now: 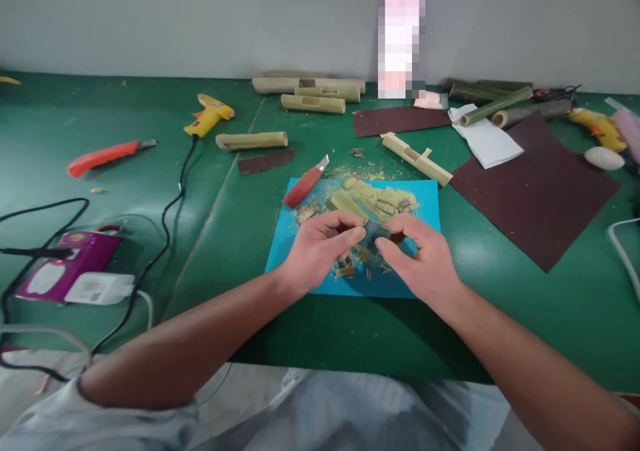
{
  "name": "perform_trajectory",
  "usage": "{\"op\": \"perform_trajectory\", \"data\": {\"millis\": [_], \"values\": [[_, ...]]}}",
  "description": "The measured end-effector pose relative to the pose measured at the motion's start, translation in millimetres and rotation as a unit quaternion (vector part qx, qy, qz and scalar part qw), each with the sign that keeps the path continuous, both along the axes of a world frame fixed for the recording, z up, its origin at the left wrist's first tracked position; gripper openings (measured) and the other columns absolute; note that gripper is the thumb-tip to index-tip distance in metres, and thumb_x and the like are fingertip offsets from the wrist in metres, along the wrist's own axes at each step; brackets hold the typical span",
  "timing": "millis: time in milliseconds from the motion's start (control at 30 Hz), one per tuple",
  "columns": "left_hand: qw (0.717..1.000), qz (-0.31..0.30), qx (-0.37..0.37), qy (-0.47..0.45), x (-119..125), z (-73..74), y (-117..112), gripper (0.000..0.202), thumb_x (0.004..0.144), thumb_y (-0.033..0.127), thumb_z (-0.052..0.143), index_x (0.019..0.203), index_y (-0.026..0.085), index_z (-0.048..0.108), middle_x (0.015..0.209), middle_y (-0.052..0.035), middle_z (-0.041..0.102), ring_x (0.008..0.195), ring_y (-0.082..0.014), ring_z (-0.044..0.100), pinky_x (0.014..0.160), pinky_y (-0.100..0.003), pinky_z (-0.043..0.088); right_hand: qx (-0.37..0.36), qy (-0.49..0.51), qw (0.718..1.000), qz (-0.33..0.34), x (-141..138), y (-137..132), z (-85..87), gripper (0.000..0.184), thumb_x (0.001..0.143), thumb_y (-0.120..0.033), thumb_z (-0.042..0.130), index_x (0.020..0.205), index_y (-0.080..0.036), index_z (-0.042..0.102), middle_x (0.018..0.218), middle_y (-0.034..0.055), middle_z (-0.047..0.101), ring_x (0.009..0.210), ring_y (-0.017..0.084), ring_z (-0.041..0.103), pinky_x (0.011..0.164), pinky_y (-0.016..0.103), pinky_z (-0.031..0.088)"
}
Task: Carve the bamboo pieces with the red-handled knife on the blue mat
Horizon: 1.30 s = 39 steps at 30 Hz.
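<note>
A small dark grey piece of sandpaper [376, 232], or a sheet much like it, is pinched between both hands above a blue mat. My left hand [325, 244] grips its left edge with thumb and fingers. At the other edge, the thumb and fingers of my right hand [423, 254] are closed on it. Just behind the fingers lies a pale green bamboo piece [349, 204], partly hidden. Bamboo shavings [385, 201] and chips cover much of the blue mat [430, 198]. A red-handled carving knife [305, 186] rests on the mat's far left corner.
Slotted bamboo tubes [313, 103] lie at the back, and another tube [417, 161] is right of the mat. Brown sheets [540, 191] spread at right. Left are a yellow glue gun [210, 116], its black cord, an orange cutter [107, 158] and a purple power strip [95, 258].
</note>
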<state>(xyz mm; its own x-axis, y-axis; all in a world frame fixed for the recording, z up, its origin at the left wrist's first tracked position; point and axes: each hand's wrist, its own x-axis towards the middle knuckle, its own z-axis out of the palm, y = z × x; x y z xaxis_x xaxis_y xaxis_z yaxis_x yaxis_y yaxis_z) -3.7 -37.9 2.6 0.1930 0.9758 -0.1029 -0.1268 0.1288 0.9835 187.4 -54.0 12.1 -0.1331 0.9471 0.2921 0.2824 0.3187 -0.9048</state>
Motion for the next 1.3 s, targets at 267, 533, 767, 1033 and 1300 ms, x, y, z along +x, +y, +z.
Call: {"op": "perform_trajectory", "data": {"millis": [267,533,767,1033,1300], "values": [[0.996,-0.011,-0.062,-0.062,0,3.8,2,0.028,0.075,0.038,0.087,0.08,0.016,0.072,0.057,0.004,0.053,0.047,-0.004,0.043,0.045,-0.017,0.029,-0.023,0.009,1.0,-0.001,1,0,2.9,0.01,0.084,-0.025,0.065,0.076,-0.024,0.059,0.072,-0.0037,0.057,0.064,0.012,0.052,0.061,0.027,0.045],[0.986,-0.045,-0.137,-0.081,0,7.4,4,0.035,0.069,0.042,0.089,0.078,0.016,0.066,0.059,0.0034,0.05,0.046,-0.0048,0.039,0.041,-0.019,0.023,-0.041,0.035,0.998,0.046,3,2,5.2,0.019,0.087,-0.029,0.065,0.072,-0.024,0.055,0.074,-0.0026,0.059,0.07,0.014,0.053,0.065,0.029,0.045],[0.982,-0.089,-0.15,-0.069,-1,10.4,3,0.037,0.071,0.045,0.087,0.075,0.017,0.063,0.058,0.0045,0.047,0.045,-0.0046,0.036,0.041,-0.02,0.021,-0.047,0.065,0.993,0.085,4,3,2.8,0.018,0.089,-0.029,0.065,0.073,-0.024,0.058,0.073,-0.0031,0.059,0.071,0.014,0.054,0.071,0.031,0.046],[0.976,-0.117,-0.167,-0.074,0,11.0,1,0.039,0.07,0.048,0.088,0.076,0.017,0.065,0.054,0.0052,0.044,0.044,-0.0048,0.034,0.042,-0.019,0.023,-0.084,0.107,0.983,0.121,5,3,-1.1,0.021,0.089,-0.033,0.068,0.073,-0.023,0.059,0.072,-0.0038,0.055,0.069,0.013,0.052,0.068,0.03,0.044],[0.992,0.011,0.101,0.08,1,4.3,-5,0.023,0.079,0.037,0.08,0.082,0.018,0.067,0.07,0.0004,0.06,0.056,-0.0087,0.05,0.05,-0.022,0.041,-0.05,0.027,0.998,-0.011,1,0,-0.1,0.022,0.083,-0.028,0.067,0.066,-0.024,0.054,0.066,-0.0047,0.054,0.062,0.012,0.048,0.059,0.028,0.04]]}}
